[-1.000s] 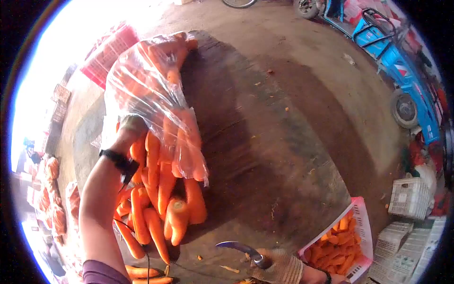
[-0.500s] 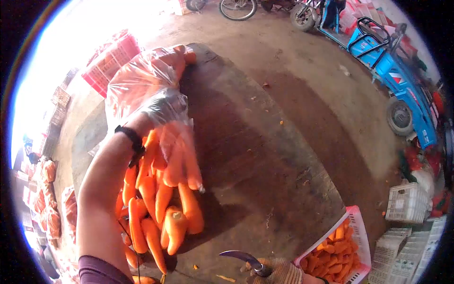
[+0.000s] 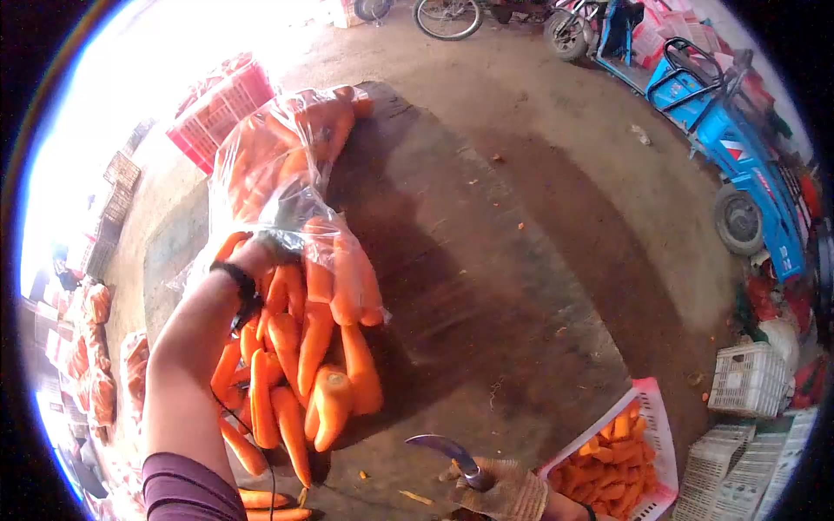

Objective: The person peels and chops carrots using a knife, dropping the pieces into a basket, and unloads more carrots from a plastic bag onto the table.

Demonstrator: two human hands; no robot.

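Observation:
My left hand is covered by the clear plastic bag, deep among whole carrots; its fingers are hidden by the film and carrots. Carrots spill from the bag's near end into a loose pile below my wrist, on the dark tabletop. At the bottom, my right hand, in a worn knitted glove, is closed round the handle of a small curved knife. Its blade points left. Right beside that hand stands a pink and white basket of cut carrot pieces.
A red crate stands behind the table at the upper left. Bagged carrots lie on the floor at left. On the right are a blue three-wheeled cart, a white crate and flat printed sheets.
My left hand and forearm have shifted slightly down in view. The bag has moved with them, its near end lower over the pile. My right hand still holds the knife in nearly the same place.

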